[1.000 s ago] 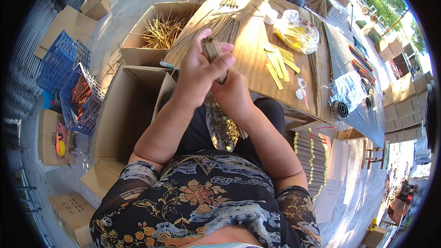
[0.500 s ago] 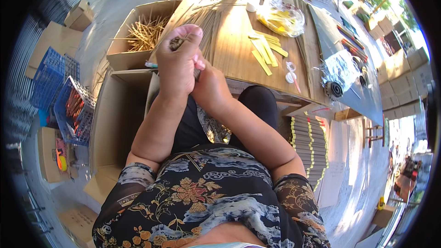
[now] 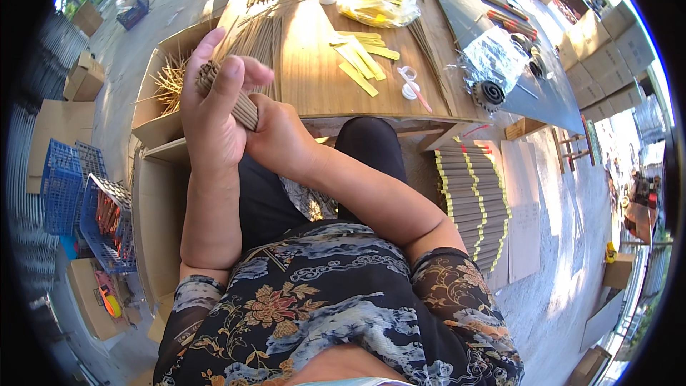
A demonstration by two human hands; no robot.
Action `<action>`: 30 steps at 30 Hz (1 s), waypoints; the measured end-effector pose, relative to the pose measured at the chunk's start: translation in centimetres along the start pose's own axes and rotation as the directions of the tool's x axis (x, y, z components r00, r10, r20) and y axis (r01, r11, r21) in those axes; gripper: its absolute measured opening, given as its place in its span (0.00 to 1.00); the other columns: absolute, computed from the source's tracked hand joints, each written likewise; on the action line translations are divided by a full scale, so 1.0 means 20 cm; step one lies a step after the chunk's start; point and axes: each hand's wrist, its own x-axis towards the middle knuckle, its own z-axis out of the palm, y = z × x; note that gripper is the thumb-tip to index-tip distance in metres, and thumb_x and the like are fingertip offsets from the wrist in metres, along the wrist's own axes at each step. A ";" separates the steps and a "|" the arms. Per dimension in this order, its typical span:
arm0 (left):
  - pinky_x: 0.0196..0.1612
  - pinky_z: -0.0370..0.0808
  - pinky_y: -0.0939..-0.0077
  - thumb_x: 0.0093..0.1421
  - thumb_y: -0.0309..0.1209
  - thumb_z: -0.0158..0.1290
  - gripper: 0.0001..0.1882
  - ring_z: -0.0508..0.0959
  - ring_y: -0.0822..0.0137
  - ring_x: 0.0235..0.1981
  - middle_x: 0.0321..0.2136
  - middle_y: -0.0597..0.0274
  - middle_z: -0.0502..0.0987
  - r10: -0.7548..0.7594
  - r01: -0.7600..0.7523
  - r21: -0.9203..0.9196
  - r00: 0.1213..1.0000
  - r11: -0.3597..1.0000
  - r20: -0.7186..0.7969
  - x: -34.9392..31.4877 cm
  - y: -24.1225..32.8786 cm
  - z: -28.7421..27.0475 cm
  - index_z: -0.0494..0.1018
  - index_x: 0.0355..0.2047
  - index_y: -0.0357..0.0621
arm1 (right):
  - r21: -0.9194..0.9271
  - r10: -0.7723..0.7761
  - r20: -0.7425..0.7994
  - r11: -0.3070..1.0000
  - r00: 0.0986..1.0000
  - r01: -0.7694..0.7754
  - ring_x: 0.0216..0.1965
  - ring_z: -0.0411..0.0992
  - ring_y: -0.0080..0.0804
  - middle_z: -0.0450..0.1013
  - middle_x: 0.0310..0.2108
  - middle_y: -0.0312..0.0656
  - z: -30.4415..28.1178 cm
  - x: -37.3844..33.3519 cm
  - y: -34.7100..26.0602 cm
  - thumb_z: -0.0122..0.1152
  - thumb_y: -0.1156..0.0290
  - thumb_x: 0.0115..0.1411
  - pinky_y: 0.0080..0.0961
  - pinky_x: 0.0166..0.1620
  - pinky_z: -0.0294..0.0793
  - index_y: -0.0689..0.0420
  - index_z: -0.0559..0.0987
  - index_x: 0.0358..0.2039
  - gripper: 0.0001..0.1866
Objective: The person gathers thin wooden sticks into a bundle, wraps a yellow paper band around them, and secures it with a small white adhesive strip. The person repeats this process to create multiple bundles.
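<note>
A bundle of thin brown incense sticks slants between my two hands, in front of me and left of the middle. My left hand cups the bundle's upper part in the palm; its thumb lies across the sticks and its other fingers are loosened, some stretched out. Lower down, my right hand is closed around the sticks, and its fingers are mostly hidden from view. More loose incense sticks lie on the wooden table just beyond my hands.
Yellow paper strips, a clear bag and a small white container are on the table. Cardboard boxes stand at my left, one holding sticks. Banded stick bundles lie low at the right.
Both hands have moved left with the bundle as the view shifted. The left hand's fingers have loosened, so more of the sticks shows.
</note>
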 end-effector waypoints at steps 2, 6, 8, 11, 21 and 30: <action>0.43 0.68 0.79 0.52 0.32 0.57 0.33 0.73 0.73 0.32 0.27 0.59 0.75 0.006 -0.006 0.133 1.000 0.991 0.005 -0.03 -0.02 0.01 0.54 0.51 0.26 | -0.011 0.000 -0.005 1.000 1.000 0.000 0.31 0.71 0.54 0.72 0.26 0.57 -0.02 0.01 0.01 0.55 0.74 0.46 0.38 0.33 0.71 0.64 0.71 0.32 0.11; 0.36 0.69 0.80 0.54 0.31 0.54 0.27 0.71 0.75 0.27 0.22 0.63 0.72 0.073 -0.059 0.361 0.997 0.931 -0.027 -0.03 -0.11 -0.04 0.58 0.49 0.28 | -0.129 -0.169 -0.054 0.979 0.984 0.161 0.28 0.71 0.53 0.72 0.24 0.55 -0.03 0.00 0.08 0.56 0.74 0.46 0.39 0.30 0.71 0.63 0.70 0.30 0.11; 0.29 0.68 0.86 0.53 0.29 0.55 0.21 0.69 0.79 0.21 0.17 0.67 0.69 0.063 -0.036 0.173 0.987 0.984 -0.151 -0.03 -0.08 -0.02 0.64 0.44 0.28 | -0.163 -0.178 -0.067 0.973 0.982 0.165 0.27 0.71 0.53 0.72 0.24 0.54 -0.02 -0.01 0.09 0.56 0.74 0.45 0.39 0.29 0.71 0.62 0.70 0.30 0.11; 0.18 0.64 0.84 0.55 0.30 0.52 0.19 0.62 0.80 0.11 0.11 0.71 0.62 -0.014 0.020 0.076 0.997 0.997 -0.079 -0.03 -0.04 0.04 0.64 0.43 0.29 | -0.035 -0.177 0.000 0.984 0.984 0.177 0.27 0.71 0.53 0.71 0.22 0.54 -0.03 -0.01 0.08 0.56 0.74 0.44 0.38 0.31 0.71 0.61 0.71 0.32 0.13; 0.17 0.61 0.84 0.59 0.30 0.47 0.18 0.58 0.80 0.11 0.11 0.71 0.60 -0.127 0.132 -0.008 0.967 0.991 0.220 0.03 -0.02 0.02 0.63 0.46 0.30 | 0.039 -0.085 0.095 0.996 0.992 0.082 0.30 0.70 0.55 0.71 0.25 0.58 -0.11 -0.02 0.02 0.55 0.74 0.44 0.38 0.33 0.71 0.64 0.72 0.29 0.10; 0.53 0.62 0.64 0.54 0.34 0.54 0.35 0.70 0.64 0.45 0.36 0.49 0.73 -0.115 0.071 0.457 0.991 0.887 0.069 -0.06 -0.12 0.04 0.49 0.55 0.28 | 0.009 -0.093 0.008 0.996 0.996 0.093 0.28 0.71 0.54 0.71 0.25 0.56 -0.13 -0.02 0.06 0.57 0.74 0.44 0.40 0.32 0.71 0.65 0.70 0.30 0.12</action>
